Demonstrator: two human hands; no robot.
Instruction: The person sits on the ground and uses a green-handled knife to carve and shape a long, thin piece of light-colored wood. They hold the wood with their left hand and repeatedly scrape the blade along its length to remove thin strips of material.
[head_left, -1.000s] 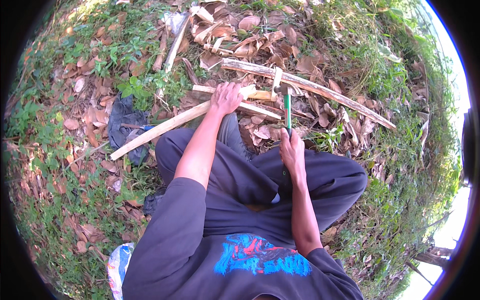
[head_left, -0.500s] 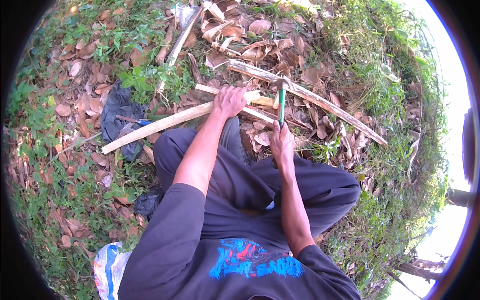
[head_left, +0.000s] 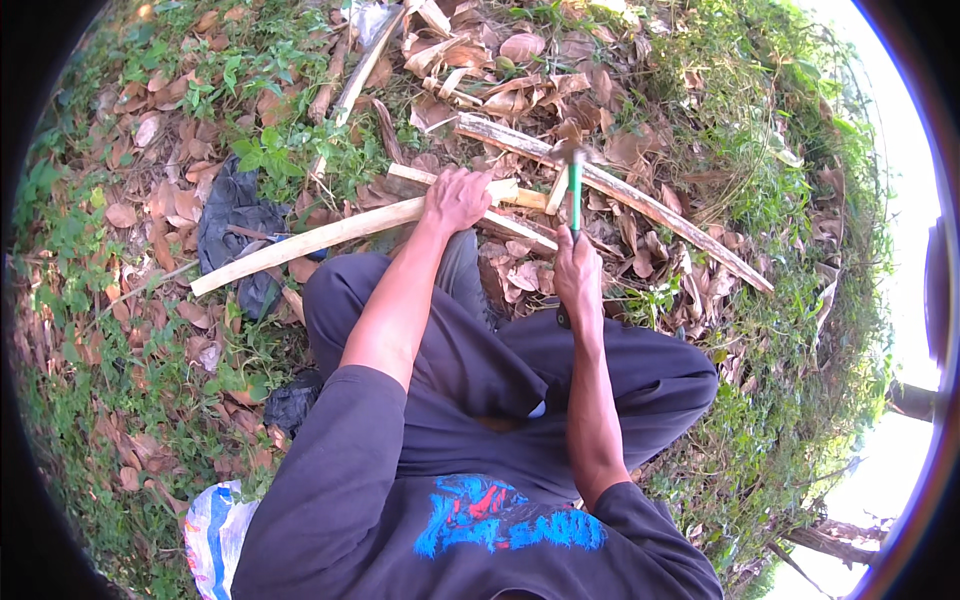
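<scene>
Here, left hand (head_left: 455,200) clamps pale stick (head_left: 330,234) — right hand (head_left: 578,275) grips green-handled hammer (head_left: 573,190).

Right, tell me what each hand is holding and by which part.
The right hand grips a green-handled hammer by the lower end of its handle. The left hand holds down a long pale wooden stick near one end.
</scene>
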